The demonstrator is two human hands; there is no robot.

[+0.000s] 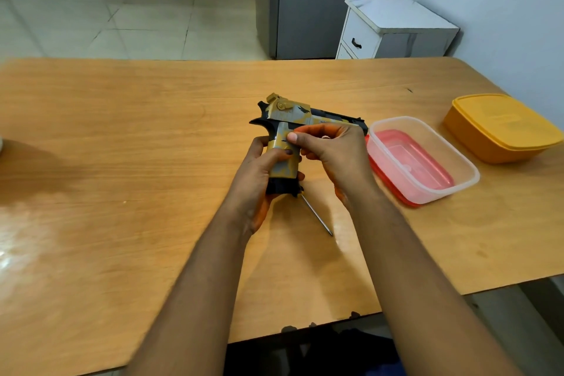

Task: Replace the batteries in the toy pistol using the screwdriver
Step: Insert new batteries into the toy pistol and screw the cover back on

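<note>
The toy pistol (293,115), gold and grey camouflage with black parts, is held above the wooden table (128,137), its barrel pointing right. My left hand (256,174) grips the pistol's handle from the left, thumb across its side. My right hand (329,147) holds the pistol around the trigger area, thumb pressed on the upper part of the handle. The screwdriver (317,217) lies on the table just below the pistol; only its thin metal shaft shows, the handle end is hidden behind the pistol's base. No batteries are visible.
A clear plastic box (427,189) holding a red lid sits right of my hands. A yellow lidded box (500,128) stands at the far right, near the table's edge. A white drawer cabinet (393,31) and a grey cabinet stand beyond the table.
</note>
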